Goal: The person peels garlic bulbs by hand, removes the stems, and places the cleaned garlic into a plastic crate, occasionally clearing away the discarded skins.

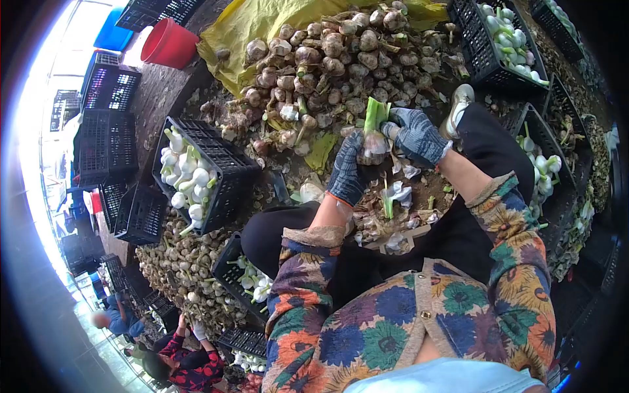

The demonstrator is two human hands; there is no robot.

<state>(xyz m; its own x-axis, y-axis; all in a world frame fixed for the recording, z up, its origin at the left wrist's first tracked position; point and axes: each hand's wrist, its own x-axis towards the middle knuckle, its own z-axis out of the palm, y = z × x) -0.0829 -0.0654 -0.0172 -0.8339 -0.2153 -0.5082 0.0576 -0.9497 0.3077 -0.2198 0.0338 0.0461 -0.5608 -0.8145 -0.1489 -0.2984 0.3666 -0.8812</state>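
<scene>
Between my gloved hands is a garlic bulb (375, 144) with a thick green stalk cut off at the top, held upright. My left hand (347, 170), in a grey knit glove, is closed around the bulb's left side and base. My right hand (419, 137), gloved alike, has its bent fingers pressed against the bulb's right side, by the foot of the stalk. Below them, peeled skins (396, 194) and stalk scraps lie on the ground between my legs. Just beyond my hands is a big heap of unpeeled garlic (334, 65) with dirty brown skins.
A black crate (223, 157) of cleaned white garlic stands at left, another crate (481, 62) at upper right. More crates line both sides. A red bucket (169, 44) is at upper left. Two other people work at lower left beside another garlic heap (190, 275).
</scene>
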